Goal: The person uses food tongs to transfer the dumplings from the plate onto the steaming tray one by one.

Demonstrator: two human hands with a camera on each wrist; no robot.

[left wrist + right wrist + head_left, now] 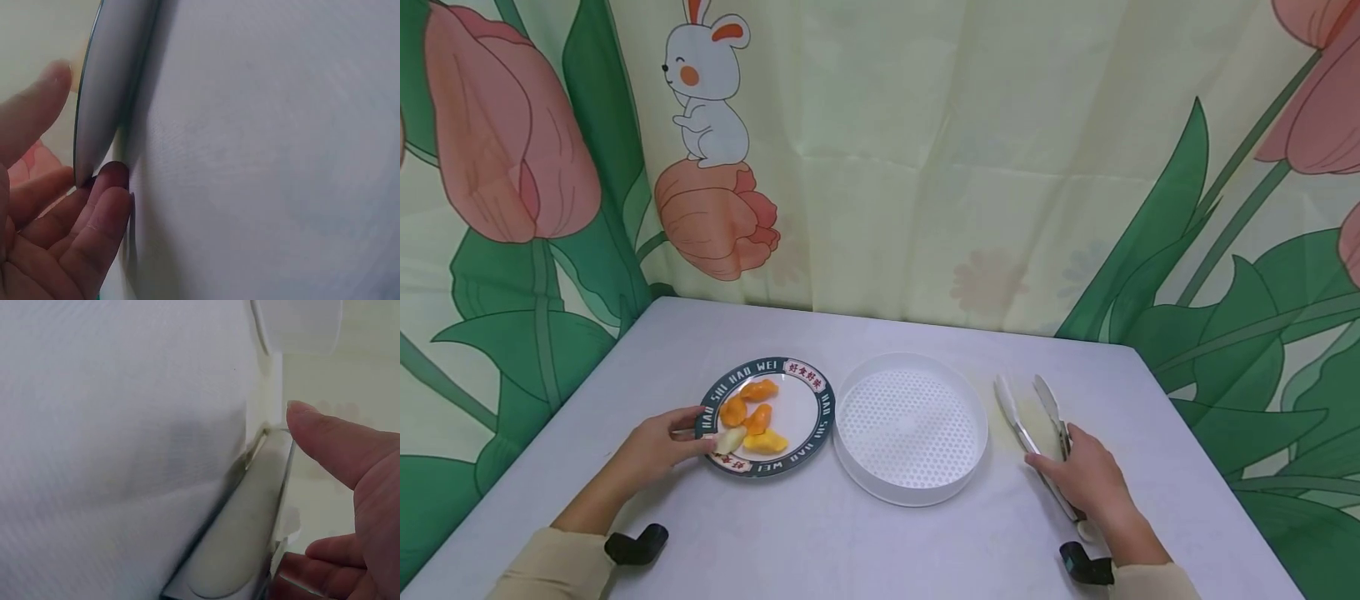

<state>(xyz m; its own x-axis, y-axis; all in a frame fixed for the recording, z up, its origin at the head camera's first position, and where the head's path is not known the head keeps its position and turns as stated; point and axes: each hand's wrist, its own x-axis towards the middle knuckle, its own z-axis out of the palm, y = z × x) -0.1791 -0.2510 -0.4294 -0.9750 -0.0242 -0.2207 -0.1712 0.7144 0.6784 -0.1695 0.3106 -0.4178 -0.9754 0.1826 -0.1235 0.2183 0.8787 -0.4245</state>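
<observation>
Head view shows the left hand (658,442) at the near-left rim of the plate (820,412), its fingers (94,225) curled under the edge and the thumb (37,103) above it, pinching the rim. Fruit pieces (751,417), orange and yellow with one pale slice, lie just beyond those fingers on the plate. The right hand (1086,475) rests on the tongs (1018,417), which lie on the tabletop (880,542) with their tips spread and pointing away from the hand. In the right wrist view the thumb (331,444) hovers over one arm of the tongs while the other fingers (319,569) curl beneath, so the hold looks loose, not yet a firm squeeze. A white perforated tray (912,427) sits between the two hands, touching or almost touching the plate.

As I judge it, the step in hand is picking up the tongs while steadying the plate. To do it well, the right fingers should close around both arms of the tongs near the hinge end, lift them level, and test that the tips meet. The left fingers should keep the rim pressed down and avoid tilting it, since the fruit near them could slide. Keep the thumb clear of the pale slice right beside it.
</observation>
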